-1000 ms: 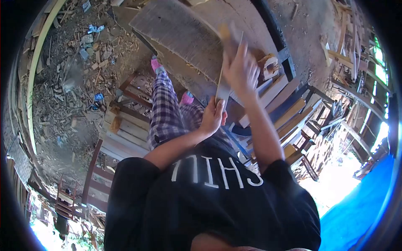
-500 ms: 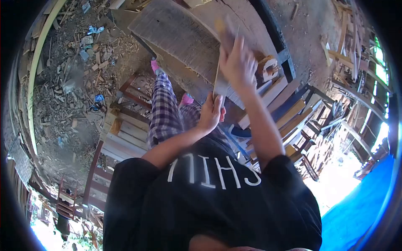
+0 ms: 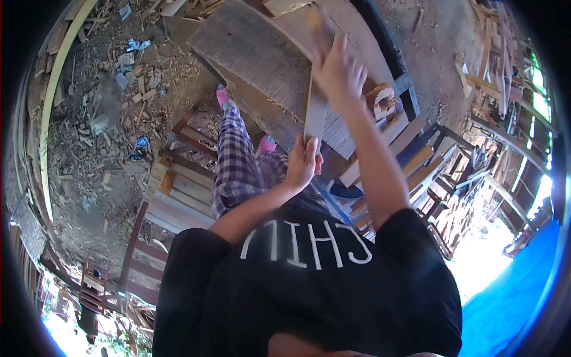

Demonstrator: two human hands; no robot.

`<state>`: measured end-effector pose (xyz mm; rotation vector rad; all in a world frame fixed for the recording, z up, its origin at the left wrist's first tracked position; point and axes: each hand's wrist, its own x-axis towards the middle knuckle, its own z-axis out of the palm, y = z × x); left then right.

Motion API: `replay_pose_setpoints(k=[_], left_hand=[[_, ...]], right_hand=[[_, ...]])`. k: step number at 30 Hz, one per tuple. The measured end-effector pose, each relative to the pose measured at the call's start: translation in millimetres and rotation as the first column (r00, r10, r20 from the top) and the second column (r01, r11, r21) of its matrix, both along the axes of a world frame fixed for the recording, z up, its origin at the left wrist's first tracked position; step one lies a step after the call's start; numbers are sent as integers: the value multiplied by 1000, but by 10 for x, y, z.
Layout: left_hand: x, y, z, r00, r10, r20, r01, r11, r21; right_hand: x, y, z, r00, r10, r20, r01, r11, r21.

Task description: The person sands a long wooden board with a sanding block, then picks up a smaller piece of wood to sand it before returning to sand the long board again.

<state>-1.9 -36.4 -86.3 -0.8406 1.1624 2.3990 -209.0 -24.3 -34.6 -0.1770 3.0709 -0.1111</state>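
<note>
A narrow flat piece of wood [image 3: 314, 116] runs up and away from my lap, over a wide worn board [image 3: 253, 50]. My left hand [image 3: 301, 163] is wrapped round its near end. Further up, my right hand [image 3: 342, 74] grips a blurred tool [image 3: 320, 34] with a yellowish end, close to the far part of the piece. The motion blur hides the tool's exact shape and whether it touches the wood.
Wooden offcuts [image 3: 422, 160] are stacked at the right of the board. A slatted wooden chair [image 3: 178, 199] stands left of my legs. Chips and scraps [image 3: 143, 95] litter the ground. A blue tarp [image 3: 511, 291] hangs at the lower right.
My right hand and the tool have shifted slightly, still blurred. The held piece shows more of its flat face. My left hand keeps its grip on the near end.
</note>
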Motion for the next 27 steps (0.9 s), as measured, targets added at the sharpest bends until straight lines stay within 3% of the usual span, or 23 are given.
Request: replay_pose_setpoints(k=[3,5,7,10,11,15,18,20,22,23,25,27], left_hand=[[-29,-42,53,998,-60,-16,59,997,-59],[32,-33,51,999,-42,-26,41,998,-47],[31,54,-57,999,27,-45,-27,1000,0],[57,57,-88,997,22,-71,-24,1000,-20],[78,63,-81,998,26,-55,-27,999,-19],[25,-20,36,1000,-18,-24,17,999,-30],[19,-50,7,998,-34,-48,33,999,-16],[31,-33,-15,999,-44,5,44,999,-12],[9,-50,-17,999,-42,-14,42,999,8],[3,-58,-27,998,-36,-49,36,999,-12],[37,-72,-20,997,-43,-62,41,999,-33],[-6,-71,27,999,-35,-11,35,999,-12]], right_hand=[[-538,-73,-45,994,8,113,-3,999,-47],[-96,-42,99,992,-34,122,36,999,-19],[860,390,-23,982,189,-30,-191,977,-94],[861,281,76,978,205,-33,-206,978,-39],[575,208,-18,977,203,-62,-208,975,-78],[-577,-224,-8,993,39,107,-43,999,31],[-232,-94,51,995,34,89,-32,999,-27],[444,147,99,989,86,117,-88,996,11],[975,350,142,975,152,161,-135,984,-115],[885,330,113,973,161,163,-144,983,-112],[659,246,32,974,221,-54,-223,974,-33],[-5,-50,67,996,31,87,-32,999,11]])
